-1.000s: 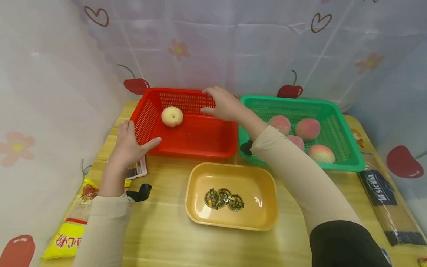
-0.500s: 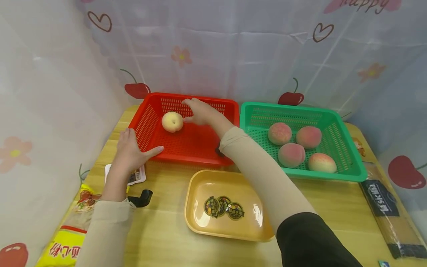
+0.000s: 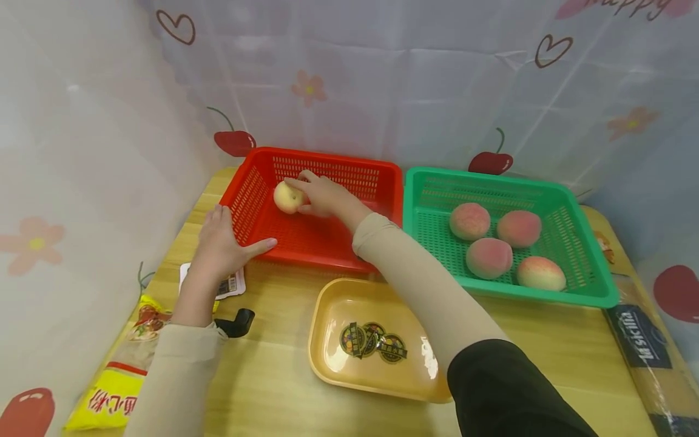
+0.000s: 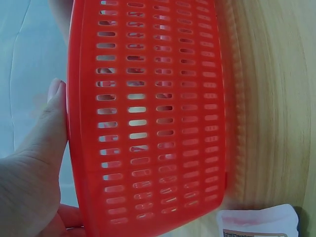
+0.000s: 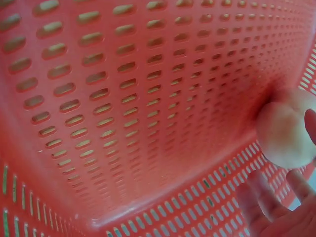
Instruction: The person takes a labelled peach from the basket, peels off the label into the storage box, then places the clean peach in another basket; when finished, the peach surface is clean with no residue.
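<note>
A pale yellow peach [image 3: 285,199] rests in the left part of the red basket [image 3: 349,261], its right side overlapped by my right hand [image 3: 330,199]. Those right fingers reach spread at the peach, and in the right wrist view their fingertips [image 5: 296,182] sit right beside it. At the basket's front left corner, my left hand [image 3: 221,246] holds the rim, with the thumb over the front edge and the other fingers at the left side. In the left wrist view, the thumb [image 4: 55,94] lies at the rim; the left fingertips are hidden.
To the right stands a green basket [image 3: 437,243] with several pink peaches [image 3: 489,258]. A yellow tray [image 3: 360,370] lies in front. Food packets [image 3: 114,388], a small white pack [image 3: 235,284] and a long La Sicilia bag [image 3: 639,346] line the table's sides.
My right hand has moved left and down, from the right end of the red basket to the pale peach. My left hand stays at the corner; the camera view shifts slightly.
</note>
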The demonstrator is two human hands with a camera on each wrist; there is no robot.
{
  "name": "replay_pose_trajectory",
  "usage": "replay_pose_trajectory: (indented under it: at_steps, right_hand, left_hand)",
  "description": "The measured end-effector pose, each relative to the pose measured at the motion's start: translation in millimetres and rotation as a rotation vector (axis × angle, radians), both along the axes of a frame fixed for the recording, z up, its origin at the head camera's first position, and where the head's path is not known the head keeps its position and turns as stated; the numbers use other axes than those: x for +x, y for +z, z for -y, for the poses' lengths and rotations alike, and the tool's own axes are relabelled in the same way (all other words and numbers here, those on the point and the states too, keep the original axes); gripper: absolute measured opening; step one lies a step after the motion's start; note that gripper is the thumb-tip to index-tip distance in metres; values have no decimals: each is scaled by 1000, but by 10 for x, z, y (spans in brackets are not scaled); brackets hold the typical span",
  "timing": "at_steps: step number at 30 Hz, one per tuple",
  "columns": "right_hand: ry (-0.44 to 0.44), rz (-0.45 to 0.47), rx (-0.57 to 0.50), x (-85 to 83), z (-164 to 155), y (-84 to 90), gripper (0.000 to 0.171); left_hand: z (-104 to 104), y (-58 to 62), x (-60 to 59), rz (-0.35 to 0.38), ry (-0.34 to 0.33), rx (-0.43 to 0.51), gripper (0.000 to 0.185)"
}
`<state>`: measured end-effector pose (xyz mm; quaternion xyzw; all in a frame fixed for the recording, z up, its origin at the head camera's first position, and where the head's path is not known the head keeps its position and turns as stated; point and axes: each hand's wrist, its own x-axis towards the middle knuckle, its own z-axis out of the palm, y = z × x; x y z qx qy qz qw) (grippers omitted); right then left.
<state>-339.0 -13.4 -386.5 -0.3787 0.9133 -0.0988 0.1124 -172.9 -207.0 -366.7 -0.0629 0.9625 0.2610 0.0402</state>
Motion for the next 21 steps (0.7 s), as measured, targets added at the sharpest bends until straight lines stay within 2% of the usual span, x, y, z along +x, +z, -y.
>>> replay_pose_trajectory:
  at_steps: [4,9,13,16,18,21]
  right_hand:
    - [-4,33,-65,-23,21,-17,62]
    - [-15,73,-225,-29,43,-20,34]
    - [-27,117,-322,0,59,-23,25]
    - [-62,161,-384,-2,58,-38,32]
    - [-99,204,-409,-13,52,-47,48]
    - [-156,266,-358,-22,42,-58,76]
  left_hand:
    - [-6,3,-10,-5,-5,1,127]
    - [-14,23,-8,-3,-4,3,128]
    - [-14,24,-5,-2,0,5,128]
    - [-10,10,-13,-9,1,6,127]
    - [-10,4,-17,-11,3,6,128]
    - [-6,-4,-20,-12,7,7,127]
